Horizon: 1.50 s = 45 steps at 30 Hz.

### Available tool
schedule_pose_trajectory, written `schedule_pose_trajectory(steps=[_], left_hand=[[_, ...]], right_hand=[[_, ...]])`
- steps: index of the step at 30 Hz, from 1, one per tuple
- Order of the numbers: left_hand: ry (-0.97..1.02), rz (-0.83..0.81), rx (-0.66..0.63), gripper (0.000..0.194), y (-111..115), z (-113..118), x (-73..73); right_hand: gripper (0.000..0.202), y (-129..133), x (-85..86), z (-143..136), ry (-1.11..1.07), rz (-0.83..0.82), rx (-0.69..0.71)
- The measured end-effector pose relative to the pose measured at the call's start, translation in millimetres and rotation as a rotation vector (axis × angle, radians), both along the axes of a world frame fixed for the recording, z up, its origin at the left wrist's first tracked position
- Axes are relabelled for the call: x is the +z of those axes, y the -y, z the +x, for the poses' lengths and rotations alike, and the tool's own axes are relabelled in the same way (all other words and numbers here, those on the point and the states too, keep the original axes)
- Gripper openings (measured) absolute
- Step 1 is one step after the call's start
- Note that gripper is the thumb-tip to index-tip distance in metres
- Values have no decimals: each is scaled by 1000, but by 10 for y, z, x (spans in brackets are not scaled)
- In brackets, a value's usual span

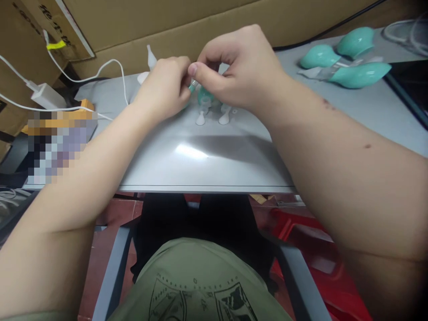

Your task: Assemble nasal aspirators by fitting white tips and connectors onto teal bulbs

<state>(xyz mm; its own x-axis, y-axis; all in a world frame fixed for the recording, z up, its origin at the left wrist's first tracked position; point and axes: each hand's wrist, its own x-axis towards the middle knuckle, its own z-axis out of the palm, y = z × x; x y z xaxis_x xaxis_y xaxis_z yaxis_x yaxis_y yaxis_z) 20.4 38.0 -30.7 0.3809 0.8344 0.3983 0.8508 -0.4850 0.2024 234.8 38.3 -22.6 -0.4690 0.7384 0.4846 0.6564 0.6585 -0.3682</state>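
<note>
My left hand (167, 84) is closed in a pinch at the back middle of the desk. A small teal and clear piece (193, 84) shows at its fingertips; the rest of it is hidden by the hand. Close beside it, my right hand (240, 67) has thumb and index finger curled together at the tip; whatever they pinch is hidden. Below and behind the hands lies a teal bulb (204, 96), partly covered. Two small white cone-shaped tips, a left tip (200, 118) and a right tip (224, 117), stand on the desk just in front.
Several teal squeeze bulbs with clear nozzles (356, 75) lie at the back right. A white pointed nozzle (151, 57) stands behind my left hand. A white charger (48, 96) with cables is at left. Cardboard (160, 26) walls the desk (207, 167); a red stool (310, 254) sits below.
</note>
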Motion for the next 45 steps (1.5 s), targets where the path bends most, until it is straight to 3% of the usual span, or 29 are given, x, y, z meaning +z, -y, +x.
schedule_pose_trajectory(steps=[5,10,15,19,25,27,30,33,36,39,43,45], left_hand=[[82,-19,-36,23,-45,-80,-95],[34,-23,-19,13,-26,-112,-76],[19,60,90,11,-58,-99,-51],[56,-35,145,42,-88,-75,-53],[123,-91,180,124,-15,31,-96],[104,-84,220,134,53,56,-81],[71,-22,198,125,195,45,-23],[79,56,43,106,337,-5,38],[91,15,-150,65,401,-46,55],[44,-88,-245,33,370,-63,19],[-42,-185,-331,25,285,-79,-51],[-65,-219,-332,20,260,-91,-69]], right_hand=[[43,14,-9,-12,-22,12,3],[34,-16,-21,-2,-29,28,15],[31,-35,-67,16,-95,123,48],[30,-42,-81,30,-121,171,104],[28,-36,-29,72,-88,150,113],[24,-30,10,118,-95,138,143],[17,-10,89,213,-66,82,202],[14,10,161,304,-11,19,201],[19,1,199,344,76,-16,140],[22,-24,213,314,244,-42,74],[24,-20,210,218,497,-92,-20],[26,-33,167,196,551,-118,-3]])
